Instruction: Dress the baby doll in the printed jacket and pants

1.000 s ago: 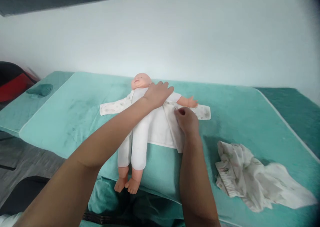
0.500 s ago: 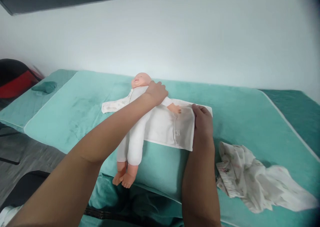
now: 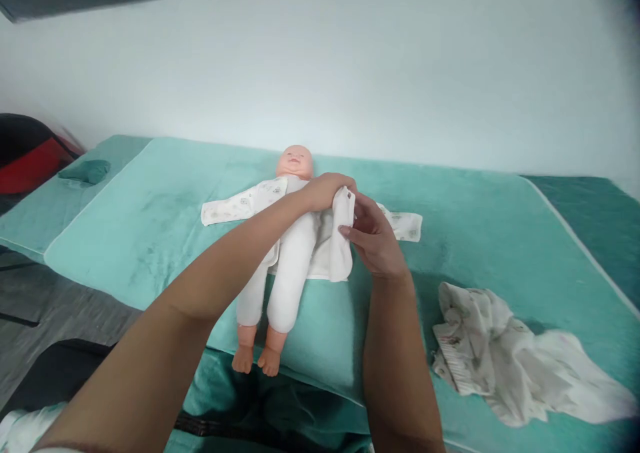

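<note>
A baby doll (image 3: 295,163) in white lies on its back, head toward the wall, bare feet toward me. Beneath it an open, printed white baby shirt (image 3: 235,208) is spread, with one sleeve out to either side. My right hand (image 3: 374,236) pinches the shirt's right front panel, which stands folded up beside the doll's body. Close by, my left hand (image 3: 331,190) is closed at the doll's shoulder on that side, its fingertips hidden behind the raised panel. The doll's arm there is out of sight behind my hands and the cloth.
A crumpled printed white cloth (image 3: 520,353) lies on the right of the green-covered massage table (image 3: 165,173). A face hole (image 3: 85,172) is at the table's left end. Behind runs a white wall (image 3: 400,73). A black and red chair (image 3: 30,156) stands far left.
My right hand has moved left and folded the shirt panel up toward the doll, uncovering the right sleeve. My left hand shifted slightly right. The doll turned flatter, and its arm went out of sight.
</note>
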A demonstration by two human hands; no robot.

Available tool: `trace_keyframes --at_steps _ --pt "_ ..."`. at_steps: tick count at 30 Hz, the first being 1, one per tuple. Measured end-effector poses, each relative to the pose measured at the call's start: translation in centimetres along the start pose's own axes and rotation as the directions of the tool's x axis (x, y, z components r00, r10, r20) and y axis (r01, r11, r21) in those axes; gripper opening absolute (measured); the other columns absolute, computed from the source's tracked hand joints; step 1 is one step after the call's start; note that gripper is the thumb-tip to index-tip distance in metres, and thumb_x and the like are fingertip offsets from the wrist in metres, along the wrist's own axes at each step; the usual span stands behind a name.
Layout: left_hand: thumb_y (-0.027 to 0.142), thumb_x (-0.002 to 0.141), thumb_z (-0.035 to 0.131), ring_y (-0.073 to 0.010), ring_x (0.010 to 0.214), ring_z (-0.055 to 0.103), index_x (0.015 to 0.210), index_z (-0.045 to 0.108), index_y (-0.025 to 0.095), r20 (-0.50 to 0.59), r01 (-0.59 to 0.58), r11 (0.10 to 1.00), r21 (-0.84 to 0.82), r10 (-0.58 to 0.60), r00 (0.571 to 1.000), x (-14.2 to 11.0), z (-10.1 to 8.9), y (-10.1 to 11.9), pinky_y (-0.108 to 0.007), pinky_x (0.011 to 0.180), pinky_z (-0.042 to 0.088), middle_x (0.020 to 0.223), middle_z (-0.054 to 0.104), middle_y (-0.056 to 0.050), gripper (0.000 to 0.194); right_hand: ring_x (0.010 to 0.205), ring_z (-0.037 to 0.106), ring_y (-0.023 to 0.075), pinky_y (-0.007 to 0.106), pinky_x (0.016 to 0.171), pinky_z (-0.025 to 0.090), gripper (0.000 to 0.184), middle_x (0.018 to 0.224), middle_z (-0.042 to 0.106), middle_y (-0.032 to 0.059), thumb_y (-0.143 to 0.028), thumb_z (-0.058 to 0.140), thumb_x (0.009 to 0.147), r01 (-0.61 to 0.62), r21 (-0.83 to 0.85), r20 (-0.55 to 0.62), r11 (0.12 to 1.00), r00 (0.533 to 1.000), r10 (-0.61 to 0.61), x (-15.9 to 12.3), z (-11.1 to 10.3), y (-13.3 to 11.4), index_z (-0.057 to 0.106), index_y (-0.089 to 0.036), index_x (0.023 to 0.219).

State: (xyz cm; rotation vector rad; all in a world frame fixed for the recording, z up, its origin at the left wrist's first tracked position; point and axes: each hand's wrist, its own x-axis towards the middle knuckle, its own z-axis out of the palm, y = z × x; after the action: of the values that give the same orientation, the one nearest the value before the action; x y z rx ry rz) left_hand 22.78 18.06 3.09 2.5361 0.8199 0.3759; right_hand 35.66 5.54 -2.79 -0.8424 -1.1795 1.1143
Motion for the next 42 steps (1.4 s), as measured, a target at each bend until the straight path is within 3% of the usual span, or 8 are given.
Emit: trace_keyframes --at_steps 4,10,16,23,31,36,39,42 --pt "0.004 0.074 0.048 -0.0187 0.081 0.061 0.075 0.063 0.018 -0.18 0.003 0.997 -0.082 -0.018 0.983 -1.3 -2.5 -1.4 -0.032 0.073 0.044 0.084 0.07 -0.004 0.02 0.111 0.066 0.0209 0.033 0.083 0.056 0.068 0.15 0.057 0.0024 -0.032 0.084 0.081 -0.067 0.072 0.276 0.995 0.96 0.045 -0.4 0.3 -0.1 0.055 -0.042 0.142" --pt "0.0 0.072 0.048 -0.0215 0.091 0.059 0.071 0.053 0.021 -0.518 0.09 0.996 -0.019 -0.087 0.851 -6.4 -4.2 -3.9 -0.036 0.082 0.046 0.09 0.064 -0.005 0.022 0.105 0.07 0.0215 0.035 0.082 0.056 0.05 0.144 0.062 0.0089 -0.033 0.075 0.09 -0.178 0.103 0.615 0.979 0.785 0.078 -1.0 1.0 -0.4 0.06 -0.034 0.138" --pt "0.011 0.086 0.051 -0.02 0.096 0.062 0.095 0.06 0.022 -0.643 0.3 0.94 -0.162 -0.331 0.691 -14.9 -0.8 -6.7 -0.036 0.089 0.051 0.099 0.066 -0.005 0.017 0.119 0.069 0.0254 0.039 0.092 0.055 0.044 0.147 0.062 0.0086 -0.036 0.071 0.094 -0.207 0.09 0.581 0.974 0.806 0.117 -1.3 1.4 -0.5 0.062 -0.035 0.136" --pt "0.01 0.086 0.049 -0.0286 0.126 0.057 0.126 0.065 0.021 -0.484 0.504 0.861 0.07 -0.413 0.772 -22.7 2.2 -10.5 -0.046 0.109 0.045 0.131 0.067 -0.009 0.044 0.122 0.069 0.0325 0.042 0.088 0.058 0.054 0.153 0.057 0.0092 -0.045 0.077 0.087 -0.278 0.071 0.553 0.958 0.81 0.195 -1.8 1.7 -0.1 0.061 -0.038 0.138" --pt "0.018 0.093 0.047 -0.033 0.123 0.058 0.125 0.065 0.021 -0.648 0.726 0.677 0.12 -0.5 0.574 -24.4 1.8 -11.8 -0.049 0.101 0.043 0.132 0.067 -0.011 0.038 0.107 0.075 0.0284 0.043 0.083 0.059 0.042 0.135 0.071 0.0099 -0.049 0.077 0.084 -0.274 0.092 0.345 0.957 0.911 0.227 -3.8 2.0 1.4 0.067 -0.035 0.122" --pt "0.018 0.093 0.047 -0.0334 0.119 0.057 0.118 0.067 0.022 -0.664 0.739 0.667 0.097 -0.51 0.547 -24.3 2.2 -11.9 -0.047 0.096 0.042 0.125 0.068 -0.013 0.032 0.096 0.073 0.0242 0.043 0.086 0.057 0.028 0.115 0.076 0.0082 -0.05 0.072 0.087 -0.18 -0.1 0.043 0.979 0.982 0.185 -3.7 4.9 -0.2 0.068 -0.029 0.105" --pt "0.018 0.092 0.047 -0.0328 0.117 0.057 0.115 0.067 0.022 -0.66 0.732 0.677 0.082 -0.513 0.548 -24.4 2.2 -12.2 -0.047 0.095 0.042 0.124 0.067 -0.012 0.03 0.09 0.068 0.0237 0.042 0.083 0.053 0.028 0.102 0.073 0.0077 -0.05 0.066 0.088 -0.162 -0.544 -0.172 0.824 0.982 0.079 -1.0 7.5 -1.8 0.066 -0.025 0.1" --pt "0.018 0.091 0.048 -0.033 0.117 0.057 0.113 0.067 0.021 -0.664 0.723 0.687 0.072 -0.508 0.548 -24.4 2.1 -12.4 -0.048 0.095 0.042 0.122 0.067 -0.012 0.029 0.083 0.062 0.025 0.042 0.077 0.049 0.031 0.099 0.069 0.0101 -0.053 0.06 0.089 -0.208 -0.914 -0.191 0.347 0.978 0.083 2.4 9.7 -3.1 0.06 -0.022 0.089"
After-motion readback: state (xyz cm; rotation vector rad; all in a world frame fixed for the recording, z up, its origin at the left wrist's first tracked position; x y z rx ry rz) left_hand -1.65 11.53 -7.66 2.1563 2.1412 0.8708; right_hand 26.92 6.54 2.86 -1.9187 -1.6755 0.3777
